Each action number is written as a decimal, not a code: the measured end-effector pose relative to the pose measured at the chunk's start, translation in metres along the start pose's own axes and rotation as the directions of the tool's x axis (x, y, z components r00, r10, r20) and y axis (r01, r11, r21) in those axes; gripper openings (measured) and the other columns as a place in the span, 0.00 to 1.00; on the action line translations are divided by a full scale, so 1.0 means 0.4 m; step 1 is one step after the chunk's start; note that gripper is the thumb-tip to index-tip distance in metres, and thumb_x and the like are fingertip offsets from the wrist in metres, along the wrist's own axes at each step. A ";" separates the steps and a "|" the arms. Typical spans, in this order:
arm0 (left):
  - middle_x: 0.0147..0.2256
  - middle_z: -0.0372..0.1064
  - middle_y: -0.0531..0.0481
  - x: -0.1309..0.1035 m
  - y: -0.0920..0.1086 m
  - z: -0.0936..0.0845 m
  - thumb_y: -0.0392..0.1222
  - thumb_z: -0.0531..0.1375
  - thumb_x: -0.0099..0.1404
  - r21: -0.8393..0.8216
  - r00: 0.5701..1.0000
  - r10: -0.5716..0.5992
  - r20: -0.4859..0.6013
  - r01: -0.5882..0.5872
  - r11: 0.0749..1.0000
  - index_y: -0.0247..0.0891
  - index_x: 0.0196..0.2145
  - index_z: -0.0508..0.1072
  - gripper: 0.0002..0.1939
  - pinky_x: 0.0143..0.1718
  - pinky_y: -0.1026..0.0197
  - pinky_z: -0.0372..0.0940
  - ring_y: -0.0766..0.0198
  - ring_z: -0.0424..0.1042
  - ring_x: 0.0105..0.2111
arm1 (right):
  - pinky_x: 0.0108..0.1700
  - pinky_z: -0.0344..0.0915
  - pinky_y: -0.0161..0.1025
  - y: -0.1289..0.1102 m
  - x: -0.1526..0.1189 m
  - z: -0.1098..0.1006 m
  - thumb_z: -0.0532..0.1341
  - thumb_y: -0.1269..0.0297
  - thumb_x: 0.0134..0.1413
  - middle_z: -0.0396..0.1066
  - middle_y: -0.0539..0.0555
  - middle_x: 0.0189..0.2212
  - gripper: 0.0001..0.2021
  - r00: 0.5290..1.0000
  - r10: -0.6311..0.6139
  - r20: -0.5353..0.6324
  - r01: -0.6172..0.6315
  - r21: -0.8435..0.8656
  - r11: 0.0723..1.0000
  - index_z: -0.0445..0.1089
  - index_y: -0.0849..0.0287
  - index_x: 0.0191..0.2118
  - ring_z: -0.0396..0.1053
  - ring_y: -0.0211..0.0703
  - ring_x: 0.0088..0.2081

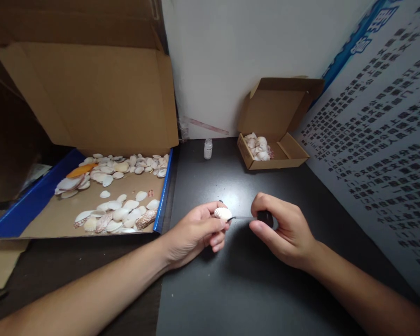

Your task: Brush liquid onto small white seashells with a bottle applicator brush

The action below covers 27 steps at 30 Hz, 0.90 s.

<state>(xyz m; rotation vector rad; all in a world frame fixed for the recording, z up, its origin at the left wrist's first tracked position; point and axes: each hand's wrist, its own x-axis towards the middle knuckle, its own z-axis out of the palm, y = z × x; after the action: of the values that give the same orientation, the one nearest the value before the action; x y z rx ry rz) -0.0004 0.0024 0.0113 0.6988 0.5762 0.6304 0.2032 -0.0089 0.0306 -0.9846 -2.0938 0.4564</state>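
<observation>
Between the thumb and fingers of my left hand [199,228] is a small white ribbed seashell [223,213]. My right hand [283,228] grips the black cap [265,218] of a brush applicator. A thin clear stem [244,218] runs from that cap toward the shell. Its dark tip [231,219] is at the shell's lower right edge; whether it touches cannot be told. Beyond both hands a small glass bottle [207,150] with whitish contents and a pale label stands upright, its neck uncapped.
On the left lies a large open cardboard box with a blue rim [165,196], holding many shells and one orange piece [81,170]. A smaller open carton [283,163] with white shells stands at the back right. A printed board [381,140] leans along the right side.
</observation>
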 end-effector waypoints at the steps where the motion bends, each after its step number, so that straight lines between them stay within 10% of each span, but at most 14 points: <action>1: 0.27 0.63 0.55 0.000 0.000 -0.001 0.40 0.67 0.59 0.001 1.000 -0.001 0.001 0.001 1.000 0.35 0.32 0.64 0.14 0.23 0.67 0.55 0.77 0.57 0.19 | 0.24 0.55 0.34 -0.001 0.000 0.000 0.58 0.63 0.62 0.59 0.46 0.22 0.10 1.000 0.019 -0.005 -0.019 -0.028 0.999 0.60 0.55 0.29 0.56 0.36 0.22; 27: 0.28 0.62 0.54 -0.002 -0.002 0.003 0.41 0.68 0.58 0.044 0.997 0.019 -0.069 -0.016 0.999 0.35 0.34 0.67 0.13 0.26 0.65 0.58 0.71 0.61 0.24 | 0.23 0.51 0.35 0.021 -0.016 0.005 0.50 0.54 0.69 0.54 0.43 0.19 0.16 0.980 0.193 -0.047 -0.185 0.137 0.973 0.57 0.55 0.30 0.52 0.35 0.20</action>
<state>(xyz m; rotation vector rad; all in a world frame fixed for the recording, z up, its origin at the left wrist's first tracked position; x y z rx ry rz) 0.0000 0.0012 0.0117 0.7253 0.6502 0.6621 0.2085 -0.0084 0.0212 -1.1103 -1.8986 0.6450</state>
